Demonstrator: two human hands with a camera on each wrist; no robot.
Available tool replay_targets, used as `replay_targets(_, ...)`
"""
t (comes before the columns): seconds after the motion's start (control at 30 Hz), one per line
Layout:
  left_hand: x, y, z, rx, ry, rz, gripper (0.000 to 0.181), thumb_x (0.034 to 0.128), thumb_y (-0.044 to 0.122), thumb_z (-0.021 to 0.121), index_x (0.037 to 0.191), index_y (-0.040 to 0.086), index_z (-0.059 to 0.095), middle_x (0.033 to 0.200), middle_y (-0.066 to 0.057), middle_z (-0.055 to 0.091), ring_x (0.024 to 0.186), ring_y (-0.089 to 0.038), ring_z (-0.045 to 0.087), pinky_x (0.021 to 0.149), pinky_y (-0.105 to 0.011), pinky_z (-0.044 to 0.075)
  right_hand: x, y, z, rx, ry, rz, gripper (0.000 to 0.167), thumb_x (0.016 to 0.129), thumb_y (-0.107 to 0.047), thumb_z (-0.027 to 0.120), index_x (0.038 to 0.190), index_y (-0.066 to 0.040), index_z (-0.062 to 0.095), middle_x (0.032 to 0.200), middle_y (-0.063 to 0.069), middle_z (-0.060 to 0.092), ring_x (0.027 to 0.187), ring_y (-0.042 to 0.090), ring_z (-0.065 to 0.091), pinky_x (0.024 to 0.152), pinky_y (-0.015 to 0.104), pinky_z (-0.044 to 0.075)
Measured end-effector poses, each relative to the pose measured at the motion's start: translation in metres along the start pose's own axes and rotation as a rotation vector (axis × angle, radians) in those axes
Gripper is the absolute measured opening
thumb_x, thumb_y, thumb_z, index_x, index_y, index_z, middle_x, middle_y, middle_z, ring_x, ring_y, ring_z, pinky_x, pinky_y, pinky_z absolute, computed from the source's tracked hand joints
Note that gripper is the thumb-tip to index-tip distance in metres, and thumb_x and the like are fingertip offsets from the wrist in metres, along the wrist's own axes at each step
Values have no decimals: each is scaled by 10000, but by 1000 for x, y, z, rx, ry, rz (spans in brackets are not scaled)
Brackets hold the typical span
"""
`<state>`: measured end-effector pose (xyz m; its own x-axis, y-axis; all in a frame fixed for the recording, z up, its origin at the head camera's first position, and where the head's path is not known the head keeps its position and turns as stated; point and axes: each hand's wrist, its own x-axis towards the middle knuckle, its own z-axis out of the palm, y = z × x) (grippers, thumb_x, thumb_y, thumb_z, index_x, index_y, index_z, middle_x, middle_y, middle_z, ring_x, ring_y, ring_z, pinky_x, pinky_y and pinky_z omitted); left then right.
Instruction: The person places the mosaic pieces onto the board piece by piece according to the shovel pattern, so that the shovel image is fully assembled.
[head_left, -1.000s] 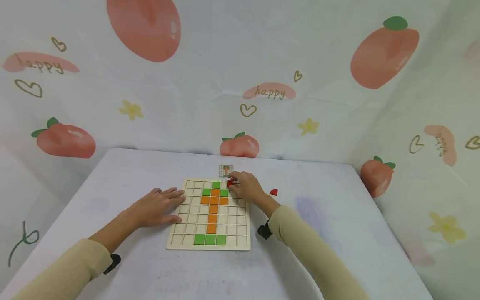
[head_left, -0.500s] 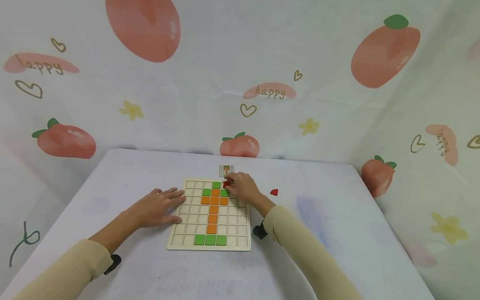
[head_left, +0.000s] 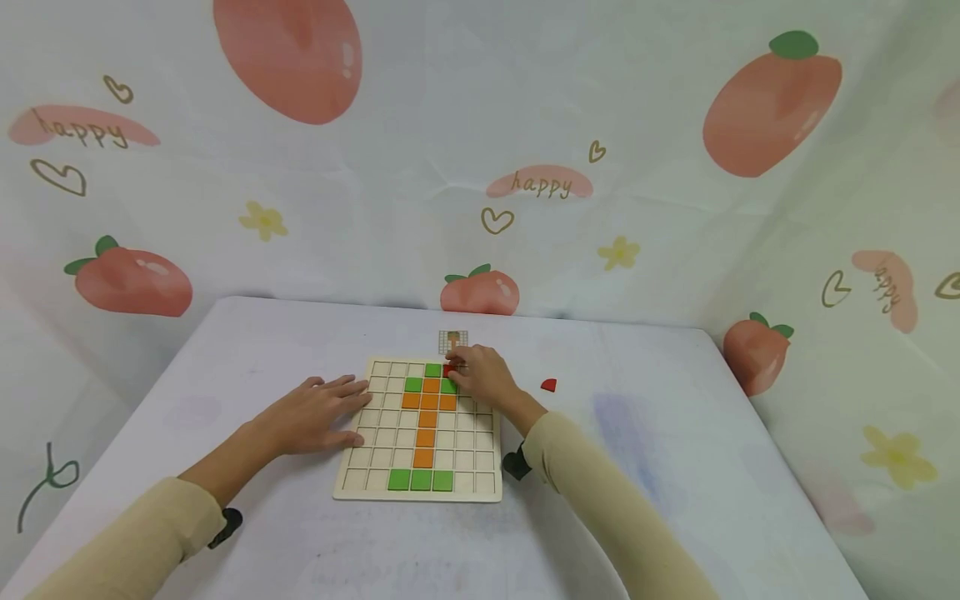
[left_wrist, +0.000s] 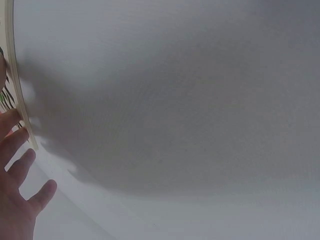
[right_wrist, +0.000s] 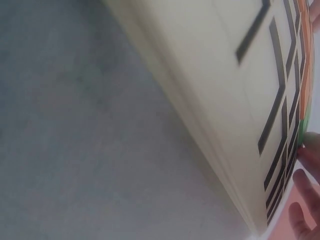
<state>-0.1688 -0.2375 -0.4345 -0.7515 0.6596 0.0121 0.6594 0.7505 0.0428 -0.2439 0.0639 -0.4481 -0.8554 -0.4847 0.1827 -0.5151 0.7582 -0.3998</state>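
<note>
A pale wooden grid board lies on the table. Orange tiles form a cross on it, with green tiles along the near row and more green ones by the top of the cross. My right hand pinches a red piece at the far row, right beside the green tile there. Its fingers partly hide the piece. My left hand rests on the board's left edge, fingers spread. In the left wrist view, the left fingers reach the board's edge.
A red quarter-round piece lies on the table to the right of the board. Behind the board's far edge is a small card with a printed grid pattern. A fruit-patterned cloth hangs behind the table.
My right hand has shifted slightly left with the red piece, bringing it against the green tile in the far row. My left hand has stayed where it was.
</note>
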Motion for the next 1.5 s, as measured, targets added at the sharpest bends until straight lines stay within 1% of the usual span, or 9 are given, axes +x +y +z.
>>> replay_targets(0.17,1,2,-2,-5,-1,-1,675,898,565,638,1353,66,619,1414,-146,565,1313,-398,503,946,-611,444,-1,0,-1,-9,8,2,285,924,-179,728,1183,-63,705,1029,41,739,931,201,646,893,375,517)
replay_targets(0.37,1,3,-4,-4,-11,-9,674,889,553,655,1353,65,619,1415,-147,565,1316,-396,500,946,-607,447,-2,1,-3,13,-9,14,300,931,-186,719,1203,-62,696,1040,40,735,949,198,649,887,357,525)
replay_targets(0.47,1,3,-4,-2,-15,-12,675,886,550,662,1353,65,620,1414,-148,565,1316,-395,501,943,-604,449,-5,6,-8,35,-16,17,299,935,-185,710,1207,-62,694,1045,34,737,979,192,662,901,352,528)
replay_targets(0.57,1,3,-3,-4,-16,-12,675,886,546,665,1355,64,618,1416,-148,564,1316,-395,501,945,-599,450,-10,12,-16,49,-17,28,289,934,-172,706,1201,-62,698,1054,32,739,1010,195,667,935,373,513)
replay_targets(0.7,1,4,-4,-2,-15,-11,670,885,537,671,1353,60,618,1414,-149,565,1316,-397,501,947,-593,450,-21,25,-30,37,-18,49,289,924,-161,707,1197,-67,699,1059,33,734,1020,207,657,951,408,496)
replay_targets(0.9,0,6,-6,4,-14,-7,662,889,527,671,1351,55,618,1411,-154,567,1310,-401,505,946,-595,451,-43,51,-48,-9,14,58,287,893,-120,719,1172,-58,699,1045,57,735,991,244,664,899,437,511)
replay_targets(1.0,0,6,-6,11,-11,-4,657,890,525,669,1348,56,620,1408,-154,568,1305,-400,511,940,-592,455,-53,66,-55,-25,26,65,296,882,-113,726,1169,-46,697,1044,71,737,992,257,673,896,445,515)
replay_targets(1.3,0,4,-5,8,-12,-8,659,890,534,665,1352,65,620,1413,-146,566,1308,-396,509,947,-596,452,-81,96,-77,-32,18,130,344,865,-154,763,1173,-20,688,1041,107,736,989,302,672,880,493,515)
replay_targets(1.5,0,4,-5,6,-14,-7,659,891,536,664,1355,69,619,1417,-144,564,1310,-395,507,952,-593,449,-97,110,-81,10,6,205,355,869,-183,757,1178,-27,678,1030,103,739,1000,310,664,915,527,489)
